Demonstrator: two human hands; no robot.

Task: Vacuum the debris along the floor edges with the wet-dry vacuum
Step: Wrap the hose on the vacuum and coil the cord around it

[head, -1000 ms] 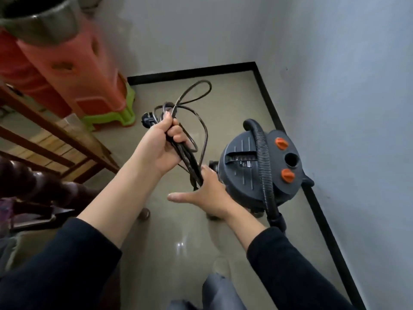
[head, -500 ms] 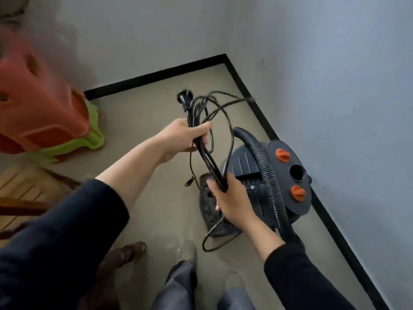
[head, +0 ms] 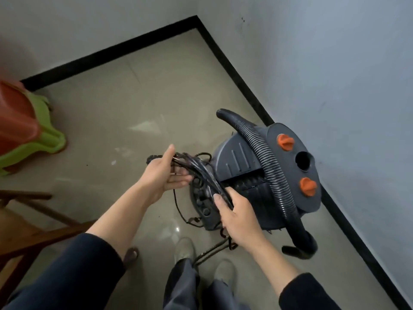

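Note:
A dark grey wet-dry vacuum (head: 252, 166) with two orange knobs stands on the floor beside the right wall. Its black ribbed hose (head: 266, 162) arches over the lid and ends on the floor at the lower right. A bundle of black power cord (head: 201, 173) stretches between my hands just left of the vacuum. My left hand (head: 163, 175) holds one end of the bundle, thumb on top and fingers underneath. My right hand (head: 237, 211) grips the other end, fingers curled round the strands. Loose cord loops hang down to the floor by my shoes.
Black skirting (head: 241, 77) runs along both walls and meets in the far corner. Stacked orange and green plastic stools (head: 29, 130) stand at the left. A wooden frame (head: 33, 222) sits at the lower left. The beige tiled floor (head: 125, 108) lies between them.
Both hands have come down with the cord bundle, which now lies lower and flatter. The plug end has dropped from upright to behind my left hand. The view has tilted toward the floor.

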